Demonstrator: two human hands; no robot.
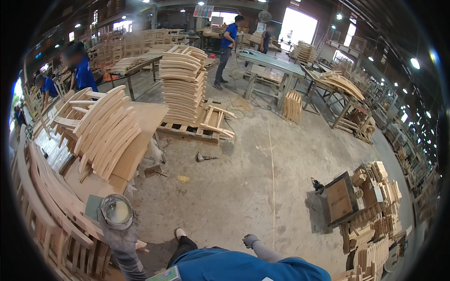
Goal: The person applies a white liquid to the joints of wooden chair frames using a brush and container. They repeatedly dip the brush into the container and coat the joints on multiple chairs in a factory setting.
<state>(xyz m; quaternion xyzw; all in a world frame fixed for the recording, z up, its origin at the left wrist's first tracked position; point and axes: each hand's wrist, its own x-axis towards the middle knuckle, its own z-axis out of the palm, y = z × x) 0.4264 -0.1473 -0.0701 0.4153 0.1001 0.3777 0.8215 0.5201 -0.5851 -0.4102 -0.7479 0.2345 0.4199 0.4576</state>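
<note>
My left hand, in a grey glove, is wrapped round a stained open can. Pale, milky liquid shows inside it. A flat grey-green piece sits right beside the can; whether my hand also touches it, I cannot tell. Curved wooden frames with slats lie stacked just left of that hand. My right hand, also gloved in grey, hangs over the concrete floor by my side. Its fingers look curled in, and nothing shows in them.
Wooden frames rest on a plywood-topped table ahead left. Behind stands a tall stack on a pallet. A power tool lies on the floor. A loaded cart stands right. Several people in blue work farther off.
</note>
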